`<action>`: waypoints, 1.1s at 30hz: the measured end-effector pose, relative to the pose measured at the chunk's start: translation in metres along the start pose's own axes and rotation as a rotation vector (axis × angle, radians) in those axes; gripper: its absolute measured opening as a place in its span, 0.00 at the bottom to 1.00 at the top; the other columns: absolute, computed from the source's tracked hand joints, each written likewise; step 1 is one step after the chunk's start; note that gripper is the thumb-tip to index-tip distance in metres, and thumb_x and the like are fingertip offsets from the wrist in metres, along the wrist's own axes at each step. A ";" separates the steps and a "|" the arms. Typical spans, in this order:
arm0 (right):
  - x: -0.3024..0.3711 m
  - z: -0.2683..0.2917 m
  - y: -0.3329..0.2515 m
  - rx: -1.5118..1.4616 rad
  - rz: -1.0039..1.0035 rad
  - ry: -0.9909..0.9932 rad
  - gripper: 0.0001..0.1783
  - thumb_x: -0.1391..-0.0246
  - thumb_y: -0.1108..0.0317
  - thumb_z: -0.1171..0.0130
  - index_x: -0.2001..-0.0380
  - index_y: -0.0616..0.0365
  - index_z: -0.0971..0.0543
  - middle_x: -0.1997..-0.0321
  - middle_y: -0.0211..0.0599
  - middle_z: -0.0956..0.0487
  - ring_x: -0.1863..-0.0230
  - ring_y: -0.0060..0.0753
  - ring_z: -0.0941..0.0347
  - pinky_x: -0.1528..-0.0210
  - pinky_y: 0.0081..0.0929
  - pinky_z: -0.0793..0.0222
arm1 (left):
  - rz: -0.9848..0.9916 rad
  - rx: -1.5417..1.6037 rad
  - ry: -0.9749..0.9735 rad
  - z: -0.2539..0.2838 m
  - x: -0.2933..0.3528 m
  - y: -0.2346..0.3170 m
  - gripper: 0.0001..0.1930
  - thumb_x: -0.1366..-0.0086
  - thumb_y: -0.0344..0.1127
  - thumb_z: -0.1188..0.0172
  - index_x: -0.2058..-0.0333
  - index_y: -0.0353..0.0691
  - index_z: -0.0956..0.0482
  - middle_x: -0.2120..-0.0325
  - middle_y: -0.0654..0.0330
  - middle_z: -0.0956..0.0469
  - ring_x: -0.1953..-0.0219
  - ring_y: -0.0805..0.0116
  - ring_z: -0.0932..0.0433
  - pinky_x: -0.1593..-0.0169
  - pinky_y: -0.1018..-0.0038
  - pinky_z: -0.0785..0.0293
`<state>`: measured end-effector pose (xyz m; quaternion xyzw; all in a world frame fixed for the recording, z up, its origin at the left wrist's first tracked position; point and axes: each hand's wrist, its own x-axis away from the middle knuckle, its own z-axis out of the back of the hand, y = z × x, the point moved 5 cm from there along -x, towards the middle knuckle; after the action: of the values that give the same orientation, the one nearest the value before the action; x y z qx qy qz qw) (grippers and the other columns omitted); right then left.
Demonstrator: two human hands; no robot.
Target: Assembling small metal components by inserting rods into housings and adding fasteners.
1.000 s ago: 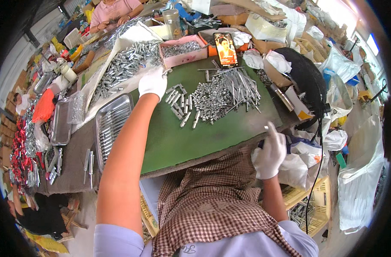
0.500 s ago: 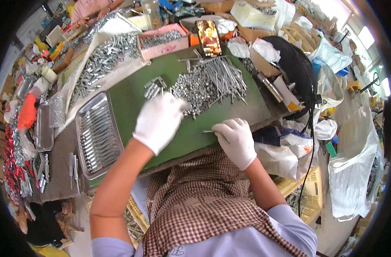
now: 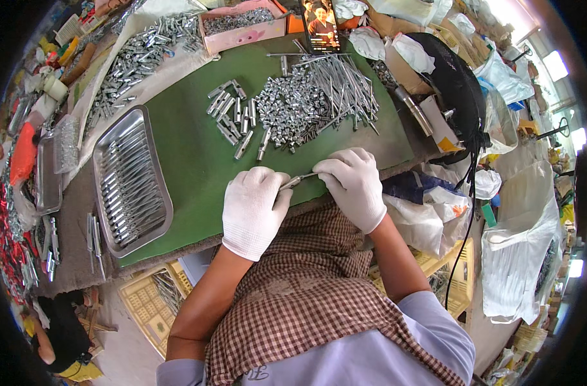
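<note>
While both hands are brought close together, a slim, silver-coloured metal part is held between them over the near edge of a green rectangular mat on the counter. Whether it is raised or touches the mat cannot be told.

Grip: the thicker end is clamped by the thumb and fingers of the left hand, in a white knitted glove; the thin end is pinched by the fingertips of the likewise gloved right hand. Much of the part is covered by the gloves; whether one piece or two joined pieces are held cannot be told.

Handling (judged): light, stiff, not fragile; the smooth metal may slip against knit. A hold is best taken on the thicker end, with the thin end steadied by a fingertip pinch.

Orientation: the long axis is laid mostly crosswise, slanted; the thin end is pointed right and slightly away from the body, the thicker end left and slightly nearer.

Surroundings: short silver metal cylinders are heaped beyond the hands, with thin straight metal rods piled alongside. To the left, similar slender pieces are lined up in a shallow rectangular steel tray.
</note>
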<state>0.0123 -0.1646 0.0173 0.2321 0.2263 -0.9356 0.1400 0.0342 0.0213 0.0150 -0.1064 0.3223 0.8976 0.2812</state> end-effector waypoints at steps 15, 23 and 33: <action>-0.047 0.004 0.031 0.033 -0.029 0.015 0.06 0.50 0.67 0.34 0.66 0.46 0.17 0.61 0.32 0.18 0.55 0.45 0.23 0.50 0.44 0.31 | -0.015 0.047 0.033 0.001 -0.005 -0.002 0.09 0.48 0.28 0.31 0.68 0.43 0.21 0.70 0.57 0.23 0.66 0.52 0.23 0.59 0.58 0.29; -0.055 -0.007 0.046 0.085 0.029 -0.156 0.06 0.49 0.69 0.37 0.66 0.47 0.19 0.59 0.36 0.22 0.53 0.49 0.25 0.50 0.45 0.30 | -0.007 0.042 0.030 -0.002 -0.003 -0.003 0.09 0.47 0.28 0.31 0.67 0.42 0.21 0.70 0.57 0.23 0.66 0.51 0.23 0.60 0.57 0.29; -0.060 0.024 0.074 0.355 0.117 -0.150 0.06 0.43 0.67 0.41 0.62 0.45 0.20 0.53 0.33 0.21 0.51 0.46 0.26 0.48 0.41 0.31 | 0.002 0.037 0.026 -0.002 -0.002 -0.004 0.09 0.47 0.28 0.31 0.67 0.42 0.21 0.70 0.57 0.23 0.66 0.51 0.22 0.59 0.58 0.28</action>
<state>0.0816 -0.2310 0.0396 0.1956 0.0327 -0.9657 0.1674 0.0383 0.0217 0.0122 -0.1128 0.3426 0.8903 0.2781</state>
